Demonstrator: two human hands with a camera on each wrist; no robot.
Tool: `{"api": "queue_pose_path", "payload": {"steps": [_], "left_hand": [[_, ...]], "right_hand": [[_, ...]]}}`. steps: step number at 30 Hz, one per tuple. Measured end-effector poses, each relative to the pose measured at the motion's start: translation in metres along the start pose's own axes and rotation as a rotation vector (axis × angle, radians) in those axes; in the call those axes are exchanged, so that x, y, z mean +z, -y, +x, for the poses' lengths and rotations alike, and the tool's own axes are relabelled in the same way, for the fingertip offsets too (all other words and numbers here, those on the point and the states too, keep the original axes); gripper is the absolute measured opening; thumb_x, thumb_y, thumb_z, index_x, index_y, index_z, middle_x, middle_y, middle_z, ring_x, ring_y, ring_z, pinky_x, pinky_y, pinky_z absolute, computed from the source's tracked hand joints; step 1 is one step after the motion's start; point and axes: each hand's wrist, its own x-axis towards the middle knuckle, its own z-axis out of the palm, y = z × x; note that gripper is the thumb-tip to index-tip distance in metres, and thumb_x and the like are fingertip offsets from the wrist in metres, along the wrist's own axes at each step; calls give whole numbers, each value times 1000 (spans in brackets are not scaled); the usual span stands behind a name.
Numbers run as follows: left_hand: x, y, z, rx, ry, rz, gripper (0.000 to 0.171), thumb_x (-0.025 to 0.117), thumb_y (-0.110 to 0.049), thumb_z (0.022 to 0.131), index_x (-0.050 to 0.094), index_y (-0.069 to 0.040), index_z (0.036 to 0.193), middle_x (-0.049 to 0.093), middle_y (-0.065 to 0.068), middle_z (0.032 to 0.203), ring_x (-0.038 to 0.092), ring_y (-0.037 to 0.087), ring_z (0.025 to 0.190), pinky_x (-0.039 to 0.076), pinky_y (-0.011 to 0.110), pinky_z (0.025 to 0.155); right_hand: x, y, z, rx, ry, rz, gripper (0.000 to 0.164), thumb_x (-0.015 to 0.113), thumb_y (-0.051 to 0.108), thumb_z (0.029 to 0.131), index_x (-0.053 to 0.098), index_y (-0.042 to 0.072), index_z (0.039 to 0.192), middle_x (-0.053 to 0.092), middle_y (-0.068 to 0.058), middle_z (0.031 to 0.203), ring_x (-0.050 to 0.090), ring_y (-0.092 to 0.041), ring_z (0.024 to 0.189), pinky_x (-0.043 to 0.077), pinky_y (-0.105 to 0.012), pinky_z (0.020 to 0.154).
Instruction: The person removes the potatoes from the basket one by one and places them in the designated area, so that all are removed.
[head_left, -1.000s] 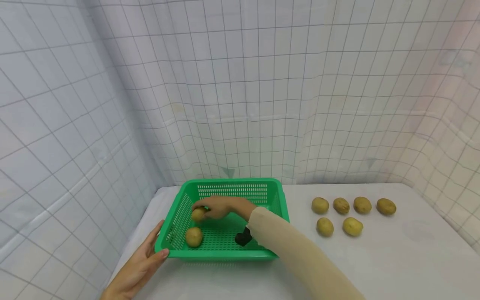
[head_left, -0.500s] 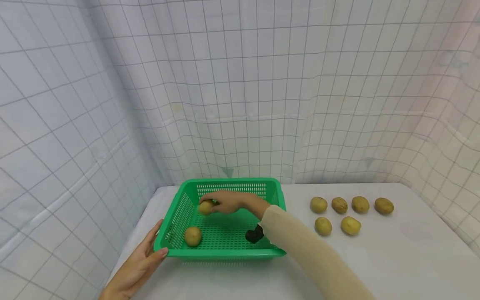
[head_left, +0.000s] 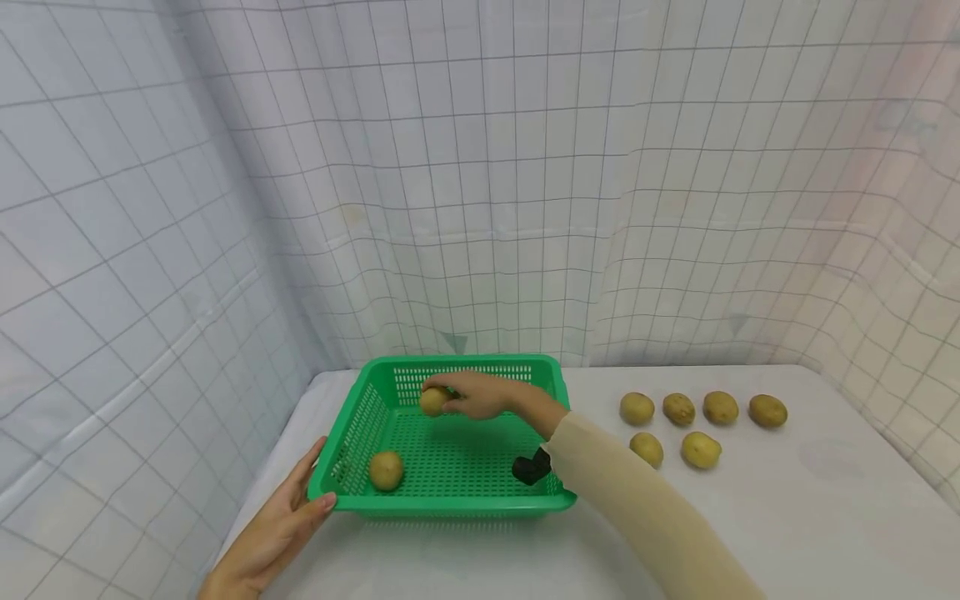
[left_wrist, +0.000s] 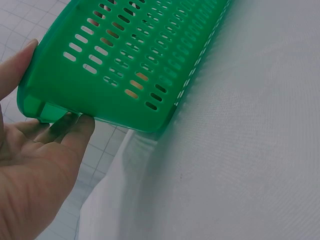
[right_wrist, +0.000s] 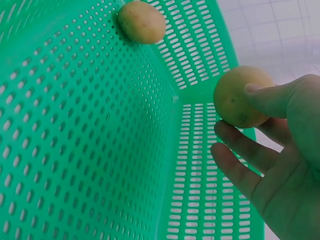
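Note:
My right hand [head_left: 480,395] pinches a round, tan potato [head_left: 432,402] between thumb and fingers, raised over the back part of a green plastic basket [head_left: 450,503]. In the right wrist view the thumb lies across this potato [right_wrist: 239,95] and two lower fingers stand free of it. Another potato [head_left: 386,471] lies on the basket floor at the front left. My left hand [head_left: 273,533] grips the basket's front left corner. The left wrist view has its thumb at the rim and its fingers [left_wrist: 80,132] curled under the edge.
On the white table [head_left: 810,517] right of the basket, several potatoes lie in two loose rows; one potato [head_left: 701,450] is yellower. A black device [head_left: 531,468] hangs at my right wrist. Gridded white curtains [head_left: 480,208] enclose the back and sides.
My right hand has lifted the potato from near the basket's left side and carried it rightward and toward the back. The left hand and the other potato stay where they were.

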Motion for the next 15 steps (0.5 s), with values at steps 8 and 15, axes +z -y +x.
{"api": "queue_pose_path", "payload": {"steps": [8, 15], "left_hand": [[0, -2, 0, 14, 5, 6, 86, 43, 4, 109, -19, -19, 164, -27, 16, 166, 35, -8, 137, 37, 19, 109], [0, 0, 1, 12, 6, 11, 85, 42, 4, 109, -20, -19, 164, -28, 15, 166, 34, -9, 138, 36, 19, 109]], "right_hand": [[-7, -3, -17, 38, -22, 3, 45, 56, 14, 109, 48, 11, 153, 58, -2, 139, 56, -13, 121, 47, -32, 101], [-7, -11, -30, 36, -35, -12, 45, 58, 16, 108, 49, 9, 151, 59, -2, 136, 58, -12, 116, 49, -32, 97]]}}
